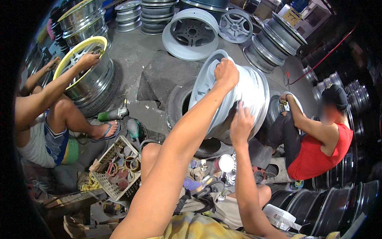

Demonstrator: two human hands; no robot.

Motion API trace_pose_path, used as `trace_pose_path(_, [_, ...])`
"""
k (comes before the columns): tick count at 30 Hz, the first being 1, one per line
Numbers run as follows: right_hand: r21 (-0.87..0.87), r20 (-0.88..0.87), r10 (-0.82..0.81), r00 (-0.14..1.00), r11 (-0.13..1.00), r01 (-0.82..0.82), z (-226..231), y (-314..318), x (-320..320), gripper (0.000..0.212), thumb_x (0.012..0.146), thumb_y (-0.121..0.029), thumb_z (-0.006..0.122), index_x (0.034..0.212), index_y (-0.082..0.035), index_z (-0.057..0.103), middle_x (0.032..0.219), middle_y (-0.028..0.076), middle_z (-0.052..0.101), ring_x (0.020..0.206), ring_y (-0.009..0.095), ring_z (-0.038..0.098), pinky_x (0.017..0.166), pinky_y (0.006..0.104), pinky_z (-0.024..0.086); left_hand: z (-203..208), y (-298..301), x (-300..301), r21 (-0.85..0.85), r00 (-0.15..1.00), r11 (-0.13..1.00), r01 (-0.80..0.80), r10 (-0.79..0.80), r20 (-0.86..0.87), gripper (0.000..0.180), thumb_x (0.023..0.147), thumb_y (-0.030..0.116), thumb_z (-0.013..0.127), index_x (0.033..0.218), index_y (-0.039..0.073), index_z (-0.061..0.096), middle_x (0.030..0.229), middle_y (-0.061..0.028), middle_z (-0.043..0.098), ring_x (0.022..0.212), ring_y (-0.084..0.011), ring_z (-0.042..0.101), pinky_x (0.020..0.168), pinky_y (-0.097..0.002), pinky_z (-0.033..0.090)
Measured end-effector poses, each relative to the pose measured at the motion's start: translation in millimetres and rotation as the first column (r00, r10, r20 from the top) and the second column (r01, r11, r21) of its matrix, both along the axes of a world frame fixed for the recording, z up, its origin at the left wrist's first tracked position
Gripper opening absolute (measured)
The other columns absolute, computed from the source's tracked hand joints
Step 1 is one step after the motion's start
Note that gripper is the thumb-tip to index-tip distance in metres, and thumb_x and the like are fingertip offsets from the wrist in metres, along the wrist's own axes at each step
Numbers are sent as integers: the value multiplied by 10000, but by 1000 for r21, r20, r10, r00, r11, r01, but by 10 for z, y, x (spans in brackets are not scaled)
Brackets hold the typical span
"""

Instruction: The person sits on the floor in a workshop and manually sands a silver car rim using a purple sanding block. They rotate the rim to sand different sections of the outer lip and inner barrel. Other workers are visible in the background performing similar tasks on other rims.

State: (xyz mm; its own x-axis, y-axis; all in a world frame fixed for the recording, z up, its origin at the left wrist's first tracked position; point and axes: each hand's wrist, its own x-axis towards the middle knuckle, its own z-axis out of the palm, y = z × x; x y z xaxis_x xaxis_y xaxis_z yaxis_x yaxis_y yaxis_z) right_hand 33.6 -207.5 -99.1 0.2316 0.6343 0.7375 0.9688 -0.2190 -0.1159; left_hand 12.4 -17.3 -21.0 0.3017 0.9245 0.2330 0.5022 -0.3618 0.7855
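Observation:
A light grey wheel rim (254, 89) stands tilted in front of me, resting on a tire (177, 107) laid on the floor. My left hand (227, 75) reaches across and is closed over the upper edge of the rim's spoked side. Against the outer barrel of the rim, my right hand (242, 123) presses with its fingers pointing up and drawn together. Whatever those fingers pinch, if anything, is too small to make out. A dark patch shows on the barrel just left of the right fingers.
A plastic crate (115, 191) of tape rolls and scraps sits left of my legs, near a green power tool (113, 114). An open can (226, 163) stands below the rim. One person (36, 131) works at left on a yellow-edged rim (104, 42); another (330, 139) sits at right.

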Motion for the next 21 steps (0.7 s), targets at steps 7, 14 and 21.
trace_pose_path(7, [-223,-117,-117,986,971,88,420,277,211,367,923,-37,546,1278,31,606,1077,242,631,967,404,616,815,472,442,62,-35,13,-45,999,999,17,-15,44,296,867,121,563,1029,-123,609,1042,-306,686,1002,-435,685,892,-487,541])
trace_pose_path(14, [-136,42,12,999,991,-6,463,376,401,385,875,-29,598,1257,1,640,891,139,600,804,313,581,735,432,416,65,-32,29,-67,1000,998,13,-12,15,306,901,104,523,1090,-134,557,1041,-307,687,999,-402,700,871,-454,562])
trace_pose_path(21, [-96,60,55,997,994,-49,201,-15,267,416,824,-24,655,1239,-40,661,855,116,614,791,314,612,752,410,419,57,-9,-53,-72,1000,997,13,-12,14,317,900,128,524,1084,-129,552,1044,-314,683,1008,-418,692,904,-475,544])
